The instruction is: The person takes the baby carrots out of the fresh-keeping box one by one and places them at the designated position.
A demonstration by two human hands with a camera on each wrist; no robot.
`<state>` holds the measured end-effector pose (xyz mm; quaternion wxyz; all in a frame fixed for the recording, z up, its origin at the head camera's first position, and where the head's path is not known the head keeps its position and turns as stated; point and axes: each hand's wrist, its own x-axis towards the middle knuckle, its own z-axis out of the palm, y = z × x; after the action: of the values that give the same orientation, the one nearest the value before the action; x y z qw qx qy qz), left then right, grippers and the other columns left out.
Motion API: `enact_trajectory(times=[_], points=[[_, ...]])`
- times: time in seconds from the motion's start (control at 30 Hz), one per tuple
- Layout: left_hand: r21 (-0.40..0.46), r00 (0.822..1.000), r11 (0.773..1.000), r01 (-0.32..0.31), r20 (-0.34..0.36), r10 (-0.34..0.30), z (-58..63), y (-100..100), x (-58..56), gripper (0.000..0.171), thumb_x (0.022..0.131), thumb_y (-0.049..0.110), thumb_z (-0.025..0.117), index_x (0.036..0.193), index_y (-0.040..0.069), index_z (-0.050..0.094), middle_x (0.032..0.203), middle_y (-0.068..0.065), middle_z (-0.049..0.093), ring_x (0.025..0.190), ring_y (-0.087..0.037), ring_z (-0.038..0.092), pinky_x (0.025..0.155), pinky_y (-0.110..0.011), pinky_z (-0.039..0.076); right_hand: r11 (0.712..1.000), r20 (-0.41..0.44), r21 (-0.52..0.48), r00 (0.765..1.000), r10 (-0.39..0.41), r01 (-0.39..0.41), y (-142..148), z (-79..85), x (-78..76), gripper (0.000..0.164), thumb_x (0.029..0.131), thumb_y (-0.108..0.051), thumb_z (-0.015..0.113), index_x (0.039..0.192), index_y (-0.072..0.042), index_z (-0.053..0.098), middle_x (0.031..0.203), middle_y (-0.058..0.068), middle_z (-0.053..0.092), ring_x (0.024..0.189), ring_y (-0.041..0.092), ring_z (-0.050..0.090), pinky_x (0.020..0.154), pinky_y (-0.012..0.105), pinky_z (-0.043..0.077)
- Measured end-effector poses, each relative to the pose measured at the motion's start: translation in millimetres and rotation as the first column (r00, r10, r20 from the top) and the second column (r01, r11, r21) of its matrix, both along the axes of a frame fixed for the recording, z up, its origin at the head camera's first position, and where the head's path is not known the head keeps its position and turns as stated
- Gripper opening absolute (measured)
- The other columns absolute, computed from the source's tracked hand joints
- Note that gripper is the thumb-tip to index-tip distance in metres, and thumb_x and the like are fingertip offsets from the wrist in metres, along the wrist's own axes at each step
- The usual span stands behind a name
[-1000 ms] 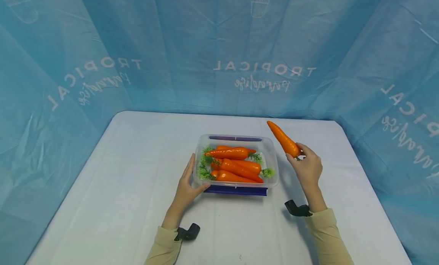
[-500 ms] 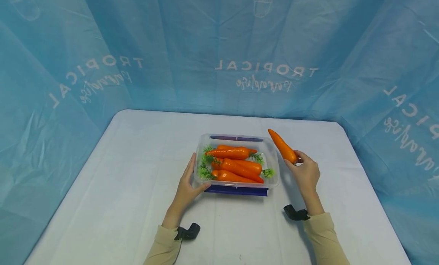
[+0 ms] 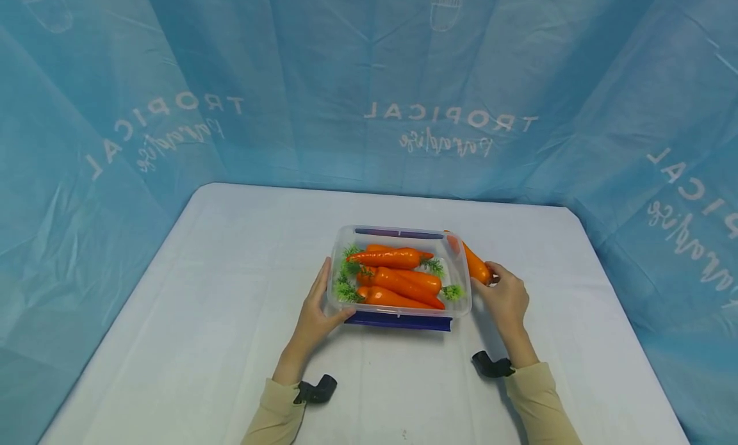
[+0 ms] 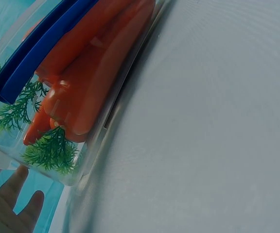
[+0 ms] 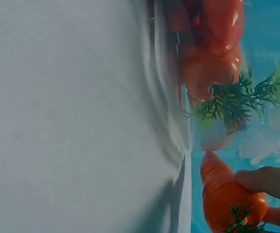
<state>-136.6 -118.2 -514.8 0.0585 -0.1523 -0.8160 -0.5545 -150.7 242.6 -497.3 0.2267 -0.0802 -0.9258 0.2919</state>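
A clear plastic food container [image 3: 398, 240] with blue clips sits mid-table, holding several orange carrots [image 3: 392, 258] with green tops. My left hand [image 3: 311, 318] is at its front left corner, thumb at the front rim and fingers spread along the left side. Just right of the container, my right hand [image 3: 507, 298] pinches another carrot [image 3: 476, 267] by its thick end between thumb and fingers. That carrot points away to the back left, its tip seen through the container's corner. In the right wrist view, its leafy end [image 5: 239, 223] shows below the thumb.
A blue clip [image 3: 398, 321] hangs out along the container's front side, and another blue clip [image 3: 398, 232] shows at the back. The table has a white cover [image 3: 259, 259]. Blue printed curtains [image 3: 323, 80] surround its back and sides.
My right hand has come down and leftward with the carrot, from above the table's right part to beside the container's right wall. The left hand and container have stayed in place.
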Motion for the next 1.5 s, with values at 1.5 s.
enact_trajectory(times=[1.5], points=[[0.018,1.000,1.000,0.012,-0.019,-0.012,-16.1,-3.3,-6.1,0.103,0.076,0.022,0.079,0.154,0.025,0.011,0.162,0.000,0.013,0.149,-0.027,0.015,0.118,-0.056,0.019,0.999,0.075,-0.018,0.997,0.029,-0.028,4.9,7.7,0.8,0.040,0.082,-0.016,0.073,0.115,0.005,0.064,0.105,0.025,0.069,0.085,0.038,0.068,0.067,0.050,0.055]])
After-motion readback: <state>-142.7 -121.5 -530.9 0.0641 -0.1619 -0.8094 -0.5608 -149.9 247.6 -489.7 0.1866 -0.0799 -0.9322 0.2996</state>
